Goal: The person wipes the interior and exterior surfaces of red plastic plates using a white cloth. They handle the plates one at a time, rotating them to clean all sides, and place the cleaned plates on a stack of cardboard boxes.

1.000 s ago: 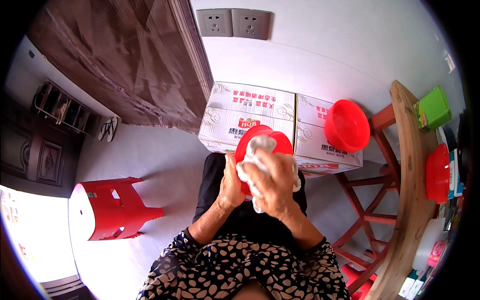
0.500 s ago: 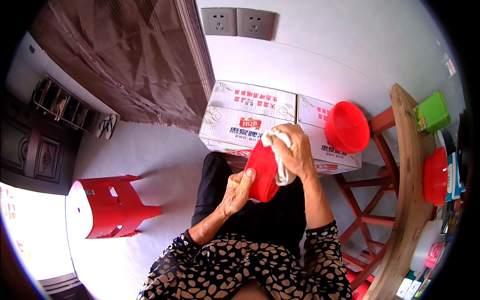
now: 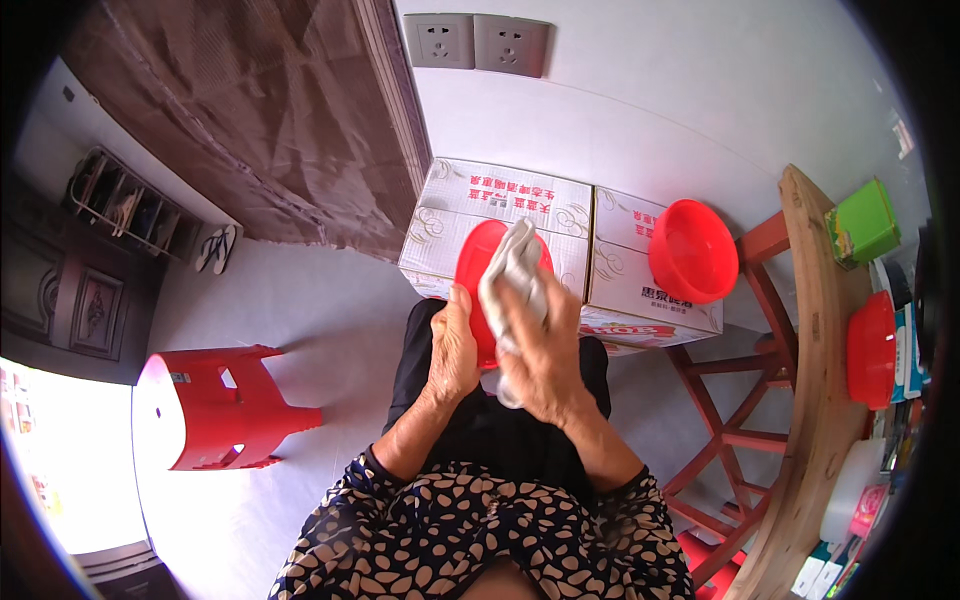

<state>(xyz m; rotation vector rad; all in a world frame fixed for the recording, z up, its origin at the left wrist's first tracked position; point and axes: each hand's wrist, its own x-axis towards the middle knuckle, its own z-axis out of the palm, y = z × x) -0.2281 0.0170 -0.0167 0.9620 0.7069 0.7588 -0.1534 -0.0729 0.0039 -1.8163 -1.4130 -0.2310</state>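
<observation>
Now | left hand [image 3: 455, 350]: red bowl [image 3: 476, 262] | right hand [image 3: 545, 362]: cloth [image 3: 513, 275] | red-lettered cartons [image 3: 500, 197]

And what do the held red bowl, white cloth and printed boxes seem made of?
Red bowl: probably plastic, smooth, slightly glossy, evenly coloured. White cloth: soft matte fabric, judging by its folds; fibre unclear. Printed boxes: likely matte cardboard, with straight edges and seamed tops.
</observation>
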